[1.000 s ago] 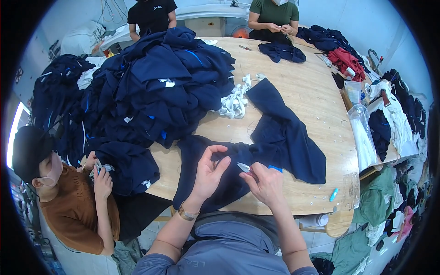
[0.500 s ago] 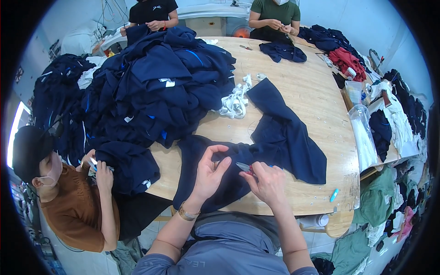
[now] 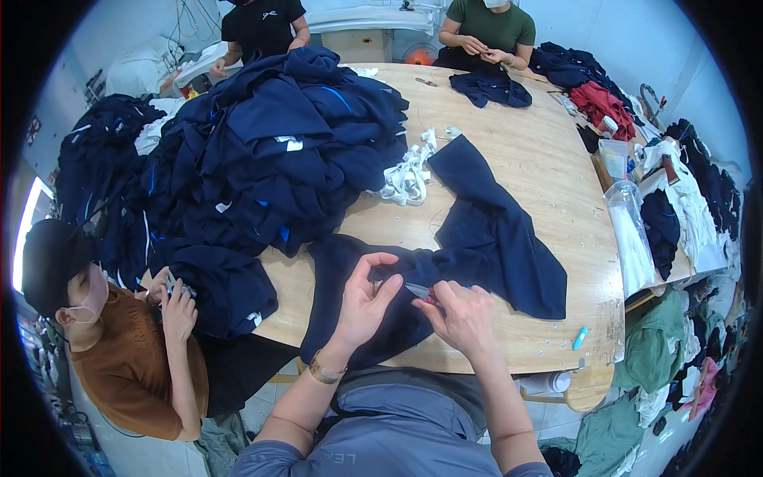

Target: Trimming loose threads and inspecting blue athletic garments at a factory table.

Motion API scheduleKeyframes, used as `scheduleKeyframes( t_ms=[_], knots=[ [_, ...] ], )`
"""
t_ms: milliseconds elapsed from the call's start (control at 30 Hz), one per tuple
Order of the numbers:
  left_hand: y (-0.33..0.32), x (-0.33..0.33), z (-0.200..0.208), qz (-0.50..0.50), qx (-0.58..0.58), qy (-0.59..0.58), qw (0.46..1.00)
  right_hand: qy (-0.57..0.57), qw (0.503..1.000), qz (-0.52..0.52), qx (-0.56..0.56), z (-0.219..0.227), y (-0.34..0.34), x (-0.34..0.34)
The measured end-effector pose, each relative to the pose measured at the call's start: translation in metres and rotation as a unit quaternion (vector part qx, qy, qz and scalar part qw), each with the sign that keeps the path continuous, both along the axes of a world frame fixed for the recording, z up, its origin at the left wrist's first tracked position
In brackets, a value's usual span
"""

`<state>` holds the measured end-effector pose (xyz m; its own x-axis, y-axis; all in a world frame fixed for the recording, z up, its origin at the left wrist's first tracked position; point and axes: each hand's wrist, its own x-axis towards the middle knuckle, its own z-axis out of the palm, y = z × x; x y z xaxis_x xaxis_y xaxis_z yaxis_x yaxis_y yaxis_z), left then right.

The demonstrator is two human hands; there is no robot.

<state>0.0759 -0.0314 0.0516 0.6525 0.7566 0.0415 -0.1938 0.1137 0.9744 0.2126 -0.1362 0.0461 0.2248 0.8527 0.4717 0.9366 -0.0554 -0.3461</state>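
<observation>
In front of me a dark navy garment (image 3: 509, 246) lies spread on the wooden table, one long piece reaching away to the upper middle and another part under my hands. My right hand (image 3: 465, 318) is closed round small thread snips (image 3: 416, 292) with red on the handle, their blades pointing left. Just left of the blade tips, my left hand (image 3: 366, 302) is over the garment with thumb and forefinger apart in a curve. I see nothing between those two fingers; its other fingers are partly hidden.
A big heap of navy garments (image 3: 270, 151) covers the table's left side. White strips (image 3: 407, 179) lie beside it, and a turquoise marker-like stick (image 3: 580, 339) near the right edge. A co-worker (image 3: 131, 342) sits close on my left; two more people work across the table.
The snips' blades look closer together and smeared by motion, while my hands stay almost in place. The left co-worker's hands have shifted, and the far-left person's hands have come down apart.
</observation>
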Motion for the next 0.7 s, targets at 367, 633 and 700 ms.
scheduleKeyframes(
  t_ms=[367, 633, 700],
  knots=[
    [0.003, -0.001, -0.005, 0.001, -0.017, -0.008, 1.000, 0.016, 1.000, -0.002, 0.005, -0.006, -0.003, 0.003],
    [0.000, 0.000, 0.005, 0.001, 0.017, 0.011, 1.000, -0.009, 1.000, 0.007, 0.004, -0.003, -0.002, 0.004],
    [-0.001, 0.001, 0.005, -0.003, 0.010, 0.008, 1.000, -0.006, 1.000, 0.010, 0.007, -0.002, -0.001, 0.003]
  ],
)
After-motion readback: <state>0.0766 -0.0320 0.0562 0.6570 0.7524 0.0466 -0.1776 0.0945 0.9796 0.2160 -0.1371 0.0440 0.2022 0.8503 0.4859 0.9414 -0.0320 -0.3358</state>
